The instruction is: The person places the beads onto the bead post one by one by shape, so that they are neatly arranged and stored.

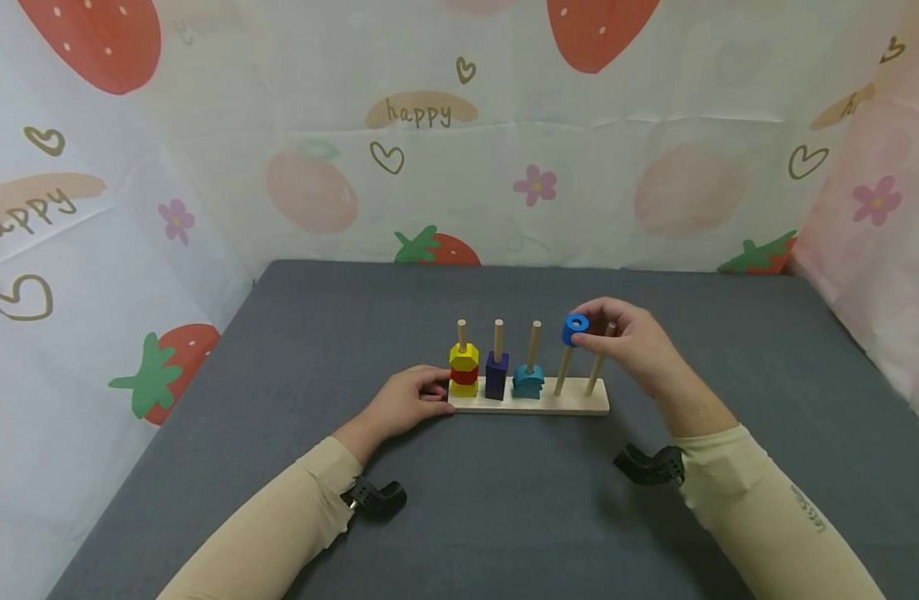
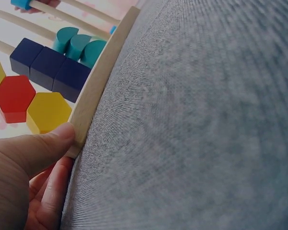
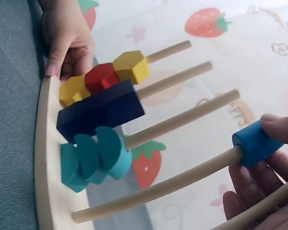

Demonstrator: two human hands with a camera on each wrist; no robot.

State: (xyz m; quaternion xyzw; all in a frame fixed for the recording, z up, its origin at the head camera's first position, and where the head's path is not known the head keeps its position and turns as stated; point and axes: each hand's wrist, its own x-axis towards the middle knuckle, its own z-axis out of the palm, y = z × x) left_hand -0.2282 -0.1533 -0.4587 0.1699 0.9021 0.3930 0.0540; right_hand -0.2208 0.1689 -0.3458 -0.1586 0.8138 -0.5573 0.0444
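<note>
A wooden peg board [image 1: 537, 407] with several upright pegs lies on the table. My left hand [image 1: 410, 398] grips its left end, the thumb [image 2: 57, 136] on the front edge. My right hand [image 1: 630, 342] pinches a blue cylinder [image 1: 575, 330] with a hole through it. In the right wrist view this blue cylinder [image 3: 253, 143] sits at the tip of the fourth peg [image 3: 168, 187], the peg's end at its hole. Yellow and red hexagonal blocks [image 3: 102, 76] fill the leftmost peg, navy square blocks [image 3: 101, 112] the second, and teal rounded blocks [image 3: 93, 158] the third.
The fifth peg [image 1: 596, 375] stands bare beside the right hand. A dark grey cloth [image 1: 504, 508] covers the table. Behind and at the sides hang printed curtains [image 1: 579, 208] with strawberries and hearts. A black strap device [image 1: 650, 464] is on the right wrist.
</note>
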